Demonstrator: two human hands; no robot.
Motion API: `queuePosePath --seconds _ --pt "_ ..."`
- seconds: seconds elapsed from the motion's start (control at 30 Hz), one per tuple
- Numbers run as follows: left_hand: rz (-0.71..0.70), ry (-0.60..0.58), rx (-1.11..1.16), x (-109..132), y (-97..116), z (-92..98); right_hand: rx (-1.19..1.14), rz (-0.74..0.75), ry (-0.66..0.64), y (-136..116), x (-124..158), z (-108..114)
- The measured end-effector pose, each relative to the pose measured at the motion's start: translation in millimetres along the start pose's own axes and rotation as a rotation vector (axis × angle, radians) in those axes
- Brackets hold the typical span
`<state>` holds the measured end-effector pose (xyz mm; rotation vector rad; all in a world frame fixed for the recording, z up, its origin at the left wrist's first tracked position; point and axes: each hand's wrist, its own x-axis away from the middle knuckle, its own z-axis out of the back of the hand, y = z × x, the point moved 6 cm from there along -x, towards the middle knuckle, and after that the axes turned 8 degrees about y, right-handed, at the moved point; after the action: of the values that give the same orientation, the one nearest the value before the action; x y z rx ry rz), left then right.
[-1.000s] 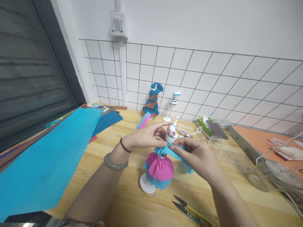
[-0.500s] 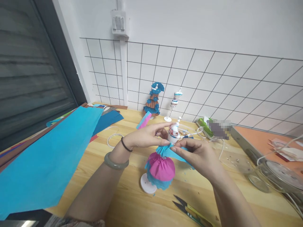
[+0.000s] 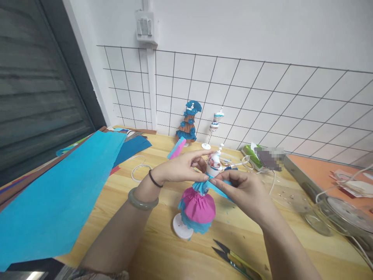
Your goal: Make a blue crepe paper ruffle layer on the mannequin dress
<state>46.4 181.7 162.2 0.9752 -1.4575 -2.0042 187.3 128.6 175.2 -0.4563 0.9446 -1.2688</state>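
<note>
**Both hands pinched on a blue paper strip at a small dress form**

From my end of the feed, the left hand (image 3: 182, 167) and right hand (image 3: 244, 186) nearly meet, thumbs and fingertips clamped on the blue paper strip (image 3: 199, 188). I see it gathered into fine pleats on the left, with a flatter tail running under the right hand. The smooth white dress form (image 3: 214, 165) rises between them near the middle of the desk (image 3: 157, 241), knobbed on top. Below, a puffed, crinkled pink skirt (image 3: 199, 208) ends over a jagged blue hem; the round white base (image 3: 182, 226) sits beside it.

Pale wood grain runs from that base to the slanting edge of the large matte blue sheet (image 3: 67, 186) on my left. Nearer me, pointed snips (image 3: 240, 265) lie below the right hand, well apart from the skirt. A clear round dish (image 3: 320, 229) bounds the right side.
</note>
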Motion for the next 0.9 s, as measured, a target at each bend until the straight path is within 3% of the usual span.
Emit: queuePosePath --seconds 0.5,0.9 --pt "0.061 -0.006 0.065 2 7 -8.0 -0.073 -0.124 -0.02 13 -3 -2" --pt "0.042 0.037 0.03 0 7 -8.6 -0.034 -0.086 -0.024 7 -1 1"
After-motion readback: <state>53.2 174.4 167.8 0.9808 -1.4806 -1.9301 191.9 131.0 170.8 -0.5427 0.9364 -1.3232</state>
